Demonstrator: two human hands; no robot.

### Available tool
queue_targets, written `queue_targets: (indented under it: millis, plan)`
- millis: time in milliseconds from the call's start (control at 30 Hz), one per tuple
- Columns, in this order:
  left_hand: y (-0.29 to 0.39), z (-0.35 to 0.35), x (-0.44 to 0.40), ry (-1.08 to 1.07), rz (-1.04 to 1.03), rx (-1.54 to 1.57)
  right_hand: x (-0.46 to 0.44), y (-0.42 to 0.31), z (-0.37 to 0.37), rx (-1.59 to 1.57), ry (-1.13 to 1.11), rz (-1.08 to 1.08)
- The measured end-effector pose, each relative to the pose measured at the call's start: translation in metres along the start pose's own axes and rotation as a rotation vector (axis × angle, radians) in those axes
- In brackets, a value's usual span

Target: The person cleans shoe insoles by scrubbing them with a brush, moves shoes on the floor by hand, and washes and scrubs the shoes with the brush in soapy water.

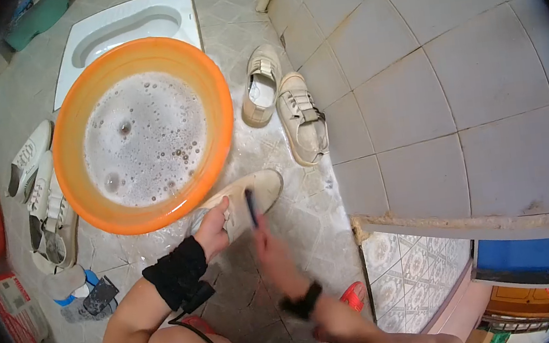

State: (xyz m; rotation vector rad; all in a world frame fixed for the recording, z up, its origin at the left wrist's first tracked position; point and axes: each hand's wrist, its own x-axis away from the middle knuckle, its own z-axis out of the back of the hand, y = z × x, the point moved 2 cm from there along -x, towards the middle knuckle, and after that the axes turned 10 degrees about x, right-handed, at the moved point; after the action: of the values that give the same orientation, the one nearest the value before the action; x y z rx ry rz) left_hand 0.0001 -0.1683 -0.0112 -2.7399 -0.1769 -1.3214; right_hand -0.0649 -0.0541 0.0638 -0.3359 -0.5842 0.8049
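Observation:
My left hand (213,230) grips a pale shoe (265,185) beside the basin's near right rim, thumb on top. The shoe's toe points up and to the right. Blurred by motion, my right hand (273,251) is closed on a dark, narrow brush (251,208) that lies against the shoe. Its bristles cannot be made out. Just beyond stands a large orange basin (224,109) of foamy, bubbly water (145,135). I cannot tell whether the held shoe touches the floor.
Two beige shoes (262,108) (303,124) stand by the tiled wall (412,74). Several white shoes (35,154) line the basin's left side. A squat toilet (128,19) lies behind it. Insoles and a dark brush-like block (101,294) rest at lower left, near a red-and-white package (14,296).

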Motion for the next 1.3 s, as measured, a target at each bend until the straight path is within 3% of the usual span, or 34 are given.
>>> queue_targets:
  millis: [100, 167, 267, 367, 400, 433, 533, 600, 633, 700, 800, 833, 900, 933, 1000, 1067, 1133, 1167, 1200, 1300]
  plan:
    - [0.003, -0.001, -0.010, -0.168, -0.101, 0.058, -0.058, 0.020, 0.001, 0.145, 0.164, -0.082]
    - [0.011, -0.005, -0.009, -0.133, -0.099, 0.034, -0.056, 0.021, -0.006, 0.128, 0.275, -0.050]
    - [0.011, -0.001, -0.014, -0.108, -0.066, 0.067, 0.031, 0.000, -0.030, 0.106, 0.130, 0.102]
    - [0.003, 0.009, -0.010, -0.027, -0.035, -0.009, -0.008, 0.021, -0.016, 0.085, 0.074, -0.056]
    - [0.004, 0.006, -0.009, -0.028, -0.046, -0.013, -0.036, 0.030, -0.009, 0.091, 0.184, -0.074]
    - [0.002, 0.002, -0.007, -0.072, -0.097, -0.062, -0.059, 0.037, -0.003, 0.096, 0.290, -0.101]
    - [-0.008, -0.003, 0.003, -0.198, -0.189, -0.152, -0.090, 0.049, 0.012, 0.182, 0.260, -0.136]
    - [-0.015, -0.007, 0.019, -0.216, -0.683, -1.078, -0.091, 0.059, 0.011, 0.152, 0.263, -0.102]
    - [-0.023, -0.002, 0.020, -0.217, -0.680, -1.071, -0.088, 0.064, 0.011, 0.159, 0.259, -0.104]
    - [-0.030, 0.014, 0.025, 0.062, -0.918, -1.629, -0.080, 0.066, 0.009, 0.094, 0.293, -0.068]
    - [-0.022, 0.031, -0.002, 0.175, -0.890, -1.686, -0.079, 0.062, 0.008, 0.062, 0.273, -0.117]
    - [-0.016, 0.036, -0.013, 0.174, -0.893, -1.688, -0.070, 0.054, 0.009, 0.060, 0.276, -0.116]
    - [-0.001, 0.042, -0.031, 0.131, -0.949, -1.335, -0.039, 0.031, 0.002, 0.077, 0.166, -0.153]
    - [0.004, 0.037, -0.028, 0.132, -0.945, -1.332, -0.013, 0.005, 0.002, 0.296, 0.445, 0.151]
    - [0.011, 0.025, -0.013, -0.039, -0.396, -0.492, 0.007, -0.013, 0.001, 0.513, 0.715, 0.461]
    - [0.010, 0.003, 0.003, -0.021, -0.478, -0.499, -0.007, -0.002, -0.005, 0.195, 0.149, 0.129]
    - [0.009, -0.003, 0.006, -0.034, -0.449, -0.274, -0.054, -0.005, 0.016, 0.334, 0.105, 0.053]
    - [0.017, -0.003, 0.006, -0.010, -0.215, -0.214, -0.076, -0.011, 0.030, 0.339, 0.171, 0.096]
    - [0.015, -0.004, 0.007, -0.011, -0.218, -0.213, -0.085, -0.017, 0.038, 0.344, 0.238, 0.144]
    - [0.011, -0.022, 0.016, -0.002, -0.505, -0.334, -0.019, -0.018, 0.020, 0.360, 0.163, 0.095]
